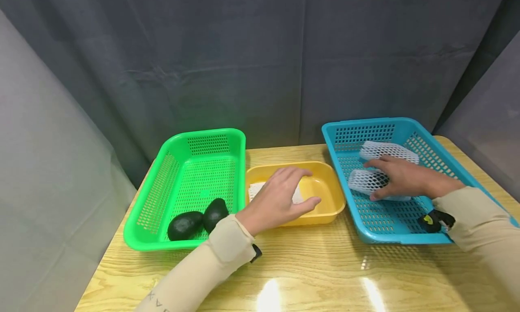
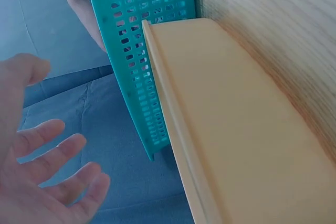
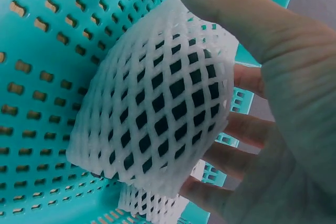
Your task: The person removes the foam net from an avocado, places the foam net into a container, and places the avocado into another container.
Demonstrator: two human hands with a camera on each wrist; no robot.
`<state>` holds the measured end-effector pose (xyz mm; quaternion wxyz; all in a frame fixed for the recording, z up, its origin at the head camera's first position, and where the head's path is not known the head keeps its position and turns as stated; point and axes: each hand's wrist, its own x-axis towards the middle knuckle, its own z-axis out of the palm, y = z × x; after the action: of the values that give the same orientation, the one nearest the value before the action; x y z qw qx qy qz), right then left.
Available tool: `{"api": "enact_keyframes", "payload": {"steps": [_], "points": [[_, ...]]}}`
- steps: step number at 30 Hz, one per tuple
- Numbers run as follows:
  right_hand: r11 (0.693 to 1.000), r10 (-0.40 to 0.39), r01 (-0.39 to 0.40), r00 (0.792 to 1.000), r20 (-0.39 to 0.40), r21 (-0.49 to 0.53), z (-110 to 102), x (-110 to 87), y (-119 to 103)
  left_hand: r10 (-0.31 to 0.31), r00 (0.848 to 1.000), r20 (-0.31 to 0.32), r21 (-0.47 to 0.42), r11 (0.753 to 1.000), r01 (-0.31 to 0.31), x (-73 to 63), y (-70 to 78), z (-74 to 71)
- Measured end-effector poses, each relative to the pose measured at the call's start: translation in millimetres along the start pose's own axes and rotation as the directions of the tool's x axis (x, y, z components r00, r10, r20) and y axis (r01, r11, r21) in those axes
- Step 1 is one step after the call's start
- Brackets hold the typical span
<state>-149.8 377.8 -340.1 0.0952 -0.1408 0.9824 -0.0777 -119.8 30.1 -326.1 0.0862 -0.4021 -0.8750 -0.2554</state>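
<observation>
My left hand point(image 1: 280, 197) hovers over the yellow tray point(image 1: 321, 215), fingers spread and holding nothing; white foam netting point(image 1: 256, 190) lies in that tray, partly hidden beneath the hand. In the left wrist view the same hand point(image 2: 52, 166) is beside the tray's outer wall point(image 2: 226, 103). My right hand point(image 1: 400, 176) reaches into the blue basket point(image 1: 365, 237) over a foam-netted avocado point(image 1: 365, 181). Seen from the right wrist, thumb and loosely spread fingers point(image 3: 231, 156) lie around the netted avocado point(image 3: 168, 98), fingertips partly hidden behind it. Another netted piece point(image 1: 387, 150) lies behind it.
At the left stands a green basket point(image 1: 140, 242) with two bare dark avocados, one point(image 1: 184, 226) beside the other point(image 1: 215, 214). A wooden table point(image 1: 317, 267) carries all three containers. Grey cloth point(image 1: 260, 68) hangs behind and at the sides.
</observation>
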Motion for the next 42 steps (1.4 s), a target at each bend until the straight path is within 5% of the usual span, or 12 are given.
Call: {"api": "enact_keyframes", "payload": {"steps": [42], "points": [[1.000, 0.013, -0.014, 0.998, 0.056, 0.014, 5, -2.3, 5, 0.006, 0.999, 0.046, -0.024, 1.000, -0.005, 36.2, 21.0, 31.5]]}}
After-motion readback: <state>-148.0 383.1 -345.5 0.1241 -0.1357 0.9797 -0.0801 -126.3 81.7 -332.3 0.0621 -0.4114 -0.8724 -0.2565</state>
